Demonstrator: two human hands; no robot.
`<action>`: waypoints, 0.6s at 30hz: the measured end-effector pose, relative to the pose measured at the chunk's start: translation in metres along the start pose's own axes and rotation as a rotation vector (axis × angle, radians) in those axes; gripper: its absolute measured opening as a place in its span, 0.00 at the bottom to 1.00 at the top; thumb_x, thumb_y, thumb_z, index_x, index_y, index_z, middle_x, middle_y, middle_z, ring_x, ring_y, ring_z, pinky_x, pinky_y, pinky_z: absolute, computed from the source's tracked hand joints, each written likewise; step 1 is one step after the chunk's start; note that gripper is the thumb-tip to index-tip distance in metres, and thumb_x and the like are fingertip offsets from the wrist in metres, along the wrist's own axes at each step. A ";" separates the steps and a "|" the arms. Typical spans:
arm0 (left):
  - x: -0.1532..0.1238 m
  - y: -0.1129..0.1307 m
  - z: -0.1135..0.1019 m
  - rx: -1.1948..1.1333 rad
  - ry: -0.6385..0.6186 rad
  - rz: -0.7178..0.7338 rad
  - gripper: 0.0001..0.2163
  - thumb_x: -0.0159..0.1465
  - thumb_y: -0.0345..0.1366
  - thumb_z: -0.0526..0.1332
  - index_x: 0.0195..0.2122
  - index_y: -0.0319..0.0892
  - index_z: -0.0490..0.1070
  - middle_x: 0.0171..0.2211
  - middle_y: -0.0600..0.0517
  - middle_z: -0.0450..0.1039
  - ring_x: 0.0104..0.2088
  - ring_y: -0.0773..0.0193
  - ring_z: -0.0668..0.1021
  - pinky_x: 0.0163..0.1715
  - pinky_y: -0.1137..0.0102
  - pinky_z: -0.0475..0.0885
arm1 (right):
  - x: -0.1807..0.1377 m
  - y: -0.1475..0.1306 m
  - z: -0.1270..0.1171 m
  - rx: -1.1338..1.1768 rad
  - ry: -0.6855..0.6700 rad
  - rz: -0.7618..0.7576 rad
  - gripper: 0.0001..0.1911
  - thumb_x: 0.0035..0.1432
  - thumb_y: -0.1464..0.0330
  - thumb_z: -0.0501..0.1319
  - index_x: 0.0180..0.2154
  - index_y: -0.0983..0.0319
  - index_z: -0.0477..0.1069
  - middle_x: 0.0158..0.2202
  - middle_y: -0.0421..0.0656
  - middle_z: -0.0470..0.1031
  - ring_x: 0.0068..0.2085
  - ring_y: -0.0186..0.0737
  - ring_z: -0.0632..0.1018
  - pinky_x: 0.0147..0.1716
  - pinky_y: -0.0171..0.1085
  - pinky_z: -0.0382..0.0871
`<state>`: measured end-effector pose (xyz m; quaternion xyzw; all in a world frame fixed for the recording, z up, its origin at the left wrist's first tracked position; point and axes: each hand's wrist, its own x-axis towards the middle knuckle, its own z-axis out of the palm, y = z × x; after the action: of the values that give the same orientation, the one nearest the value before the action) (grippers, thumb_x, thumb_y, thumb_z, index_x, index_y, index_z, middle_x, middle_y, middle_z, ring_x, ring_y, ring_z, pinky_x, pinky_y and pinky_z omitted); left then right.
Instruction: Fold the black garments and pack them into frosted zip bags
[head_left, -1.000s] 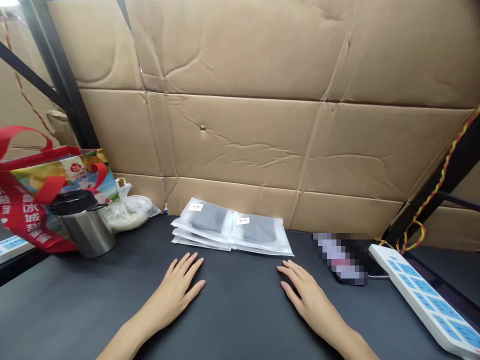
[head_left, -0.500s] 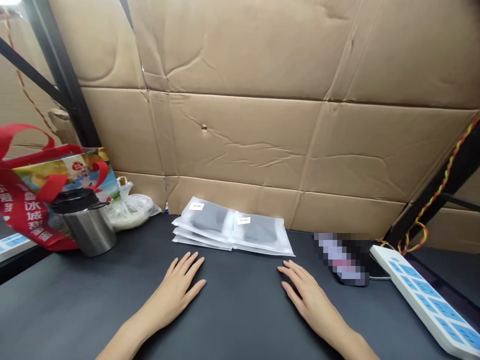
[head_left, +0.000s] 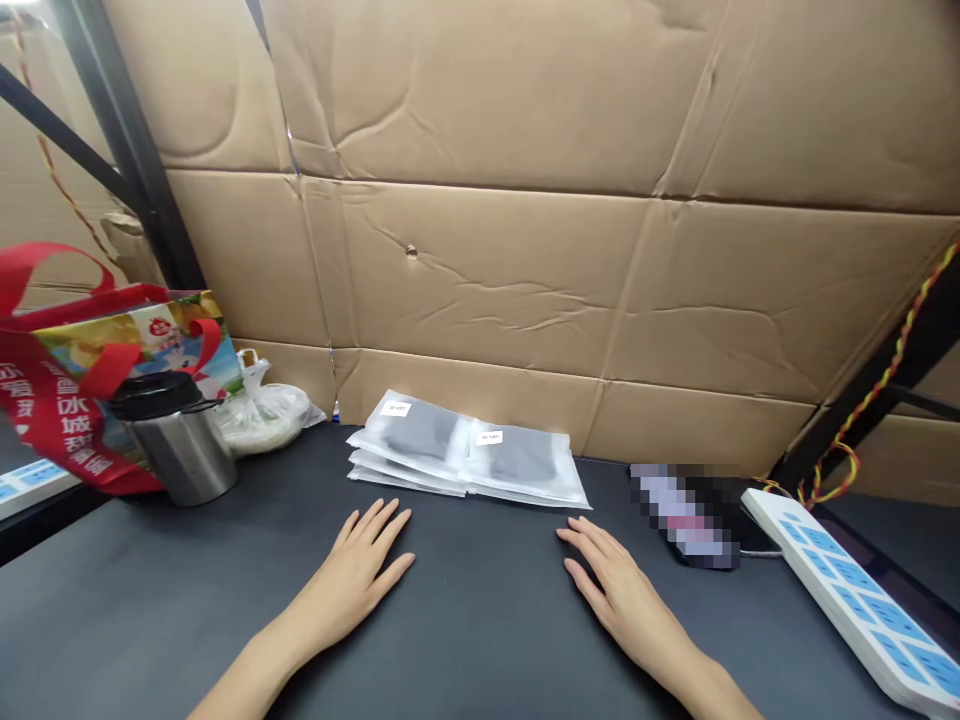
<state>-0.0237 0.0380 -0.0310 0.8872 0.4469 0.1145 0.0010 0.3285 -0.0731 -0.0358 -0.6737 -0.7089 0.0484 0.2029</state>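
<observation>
Grip on both sides is empty: the left hand (head_left: pixel 356 570) and right hand (head_left: pixel 615 590) lie palm down, fingers loosely parted, well apart from each other on the dark surface (head_left: pixel 465 640). Just beyond the fingertips, touching neither hand, are two side-by-side piles of frosted packets, the left pile (head_left: pixel 412 440) and the right pile (head_left: pixel 525 468), their inner edges meeting; any overlap cannot be confirmed. Principal risk, in my judgement: the sleeves look slick and the left pile's layers are fanned, so a one-sided push could slide them apart, and lifting near the seam could drag the neighbouring pile. Further right, a blurred-out object (head_left: pixel 686 530) lies beside a power strip (head_left: pixel 840 590); a wide right-hand sweep could knock either. Far left, a steel flask (head_left: pixel 184 455) stands upright before a red bag (head_left: pixel 45 400); a careless left elbow might topple it.
</observation>
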 end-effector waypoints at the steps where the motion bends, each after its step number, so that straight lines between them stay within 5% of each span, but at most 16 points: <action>1: 0.000 0.000 0.000 0.000 0.002 0.001 0.24 0.69 0.48 0.48 0.64 0.46 0.56 0.65 0.47 0.55 0.65 0.50 0.56 0.61 0.48 0.54 | 0.000 0.000 0.000 -0.001 -0.002 0.001 0.23 0.67 0.57 0.46 0.58 0.55 0.64 0.63 0.42 0.61 0.64 0.47 0.60 0.62 0.50 0.57; 18: 0.001 -0.003 0.004 0.010 0.038 0.019 0.24 0.69 0.48 0.49 0.63 0.48 0.57 0.65 0.48 0.56 0.65 0.50 0.57 0.61 0.48 0.56 | -0.001 0.000 0.001 -0.005 -0.002 -0.003 0.23 0.67 0.57 0.46 0.58 0.55 0.63 0.63 0.42 0.61 0.64 0.46 0.60 0.62 0.50 0.56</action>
<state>-0.0249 0.0406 -0.0355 0.8892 0.4387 0.1292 -0.0130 0.3286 -0.0738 -0.0374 -0.6730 -0.7103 0.0470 0.2008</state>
